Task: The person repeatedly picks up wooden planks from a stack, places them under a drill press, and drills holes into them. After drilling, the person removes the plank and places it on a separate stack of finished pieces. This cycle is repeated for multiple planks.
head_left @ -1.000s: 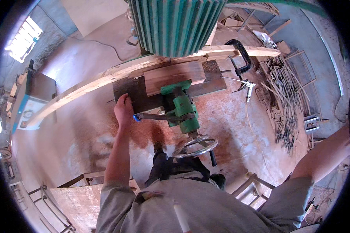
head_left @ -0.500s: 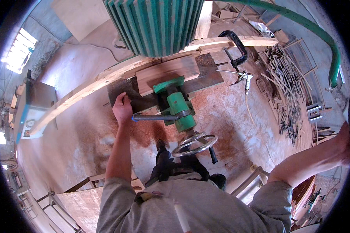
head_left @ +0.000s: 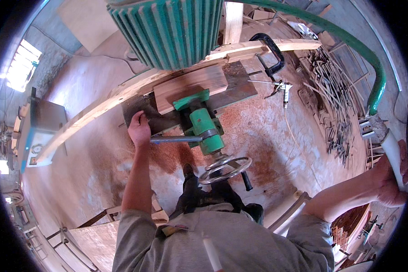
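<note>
Green lever (head_left: 366, 53) swings lower, right hand (head_left: 391, 191) wrapped round its white grip (head_left: 391, 156), stroke apparently underway, while the wooden block (head_left: 190, 85) sits against the green clamp (head_left: 203, 122) and the left hand (head_left: 139, 130) curls at the dark plate (head_left: 238, 88), hold unclear.

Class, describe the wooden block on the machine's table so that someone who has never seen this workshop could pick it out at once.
Start at the big ribbed green casing at the top, then look below it to the dark table. There, the wooden block lies just beyond the green clamp pad. It is short, broad and reddish-brown, unlike the long, pale beam behind it.
</note>
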Motion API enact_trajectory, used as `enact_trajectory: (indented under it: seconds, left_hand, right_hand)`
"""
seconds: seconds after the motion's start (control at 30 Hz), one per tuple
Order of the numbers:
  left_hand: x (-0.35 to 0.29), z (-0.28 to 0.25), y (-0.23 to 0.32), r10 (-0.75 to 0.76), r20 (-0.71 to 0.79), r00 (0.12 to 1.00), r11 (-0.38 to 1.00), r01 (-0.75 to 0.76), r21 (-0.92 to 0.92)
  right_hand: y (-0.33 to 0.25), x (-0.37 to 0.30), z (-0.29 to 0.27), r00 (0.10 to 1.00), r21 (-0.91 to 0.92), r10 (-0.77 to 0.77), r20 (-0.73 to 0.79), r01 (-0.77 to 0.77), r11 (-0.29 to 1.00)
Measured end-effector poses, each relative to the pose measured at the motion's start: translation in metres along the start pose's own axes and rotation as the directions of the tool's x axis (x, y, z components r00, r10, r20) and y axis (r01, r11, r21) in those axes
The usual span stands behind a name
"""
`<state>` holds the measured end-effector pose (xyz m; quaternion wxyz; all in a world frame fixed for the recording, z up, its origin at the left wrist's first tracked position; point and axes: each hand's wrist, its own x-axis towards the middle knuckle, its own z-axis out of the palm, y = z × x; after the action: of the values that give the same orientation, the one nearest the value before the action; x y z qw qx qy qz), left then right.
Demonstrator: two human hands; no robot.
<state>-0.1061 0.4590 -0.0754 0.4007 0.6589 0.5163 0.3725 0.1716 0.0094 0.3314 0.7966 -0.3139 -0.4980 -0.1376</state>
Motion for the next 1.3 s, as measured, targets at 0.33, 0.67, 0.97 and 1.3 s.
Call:
enact_trajectory:
  seconds: [0.33,0.67,0.97,1.3]
  left_hand:
    - [0.011,0.002,-0.022,0.009,0.034,0.999,0.999,-0.008,-0.041]
    - [0.007,-0.003,-0.014,-0.02,0.06,0.998,1.0,0.02,-0.004]
    - [0.007,-0.003,-0.011,-0.003,0.051,0.999,1.0,0.001,0.023]
    - [0.002,-0.003,0.005,-0.017,0.028,0.999,0.997,0.015,0.08]
  right_hand:
    - [-0.017,-0.042,-0.027,0.932,0.058,-0.011,-0.362,0.034,0.998]
    - [-0.007,-0.088,-0.026,0.911,0.045,-0.013,-0.412,0.035,0.998]
    - [-0.007,-0.125,-0.032,0.948,0.002,0.069,-0.31,-0.072,0.997]
    - [-0.016,-0.176,-0.054,0.947,-0.084,0.214,-0.24,-0.24,0.967]
